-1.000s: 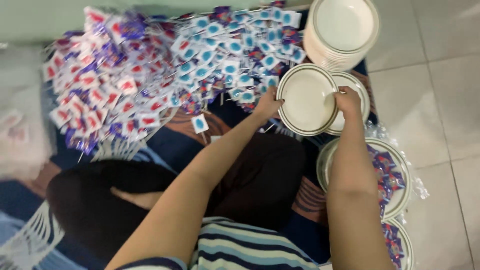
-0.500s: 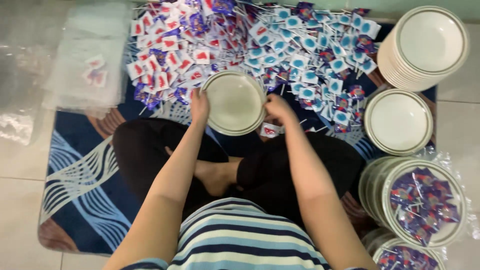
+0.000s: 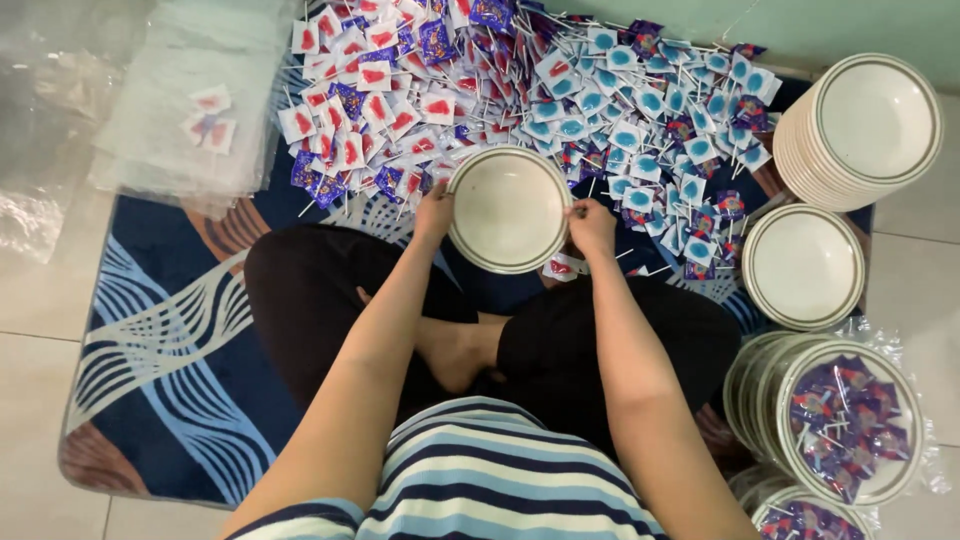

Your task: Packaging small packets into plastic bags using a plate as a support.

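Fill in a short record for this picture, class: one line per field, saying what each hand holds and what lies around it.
Left hand: grips the left rim of the empty plate
Right hand: grips the plate's right rim
Beyond the plate: heap of wrapped lollipops, red-marked at left, blue-marked at right
Right side: stack of empty plates; one wrapped plate filled with lollipops
Left side: clear plastic bags
Underneath: blue patterned mat

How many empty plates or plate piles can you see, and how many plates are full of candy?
Empty plate held by left hand and right hand: 1
Empty plate stacks: 2
Candy-filled wrapped plates: 2
Total: 5
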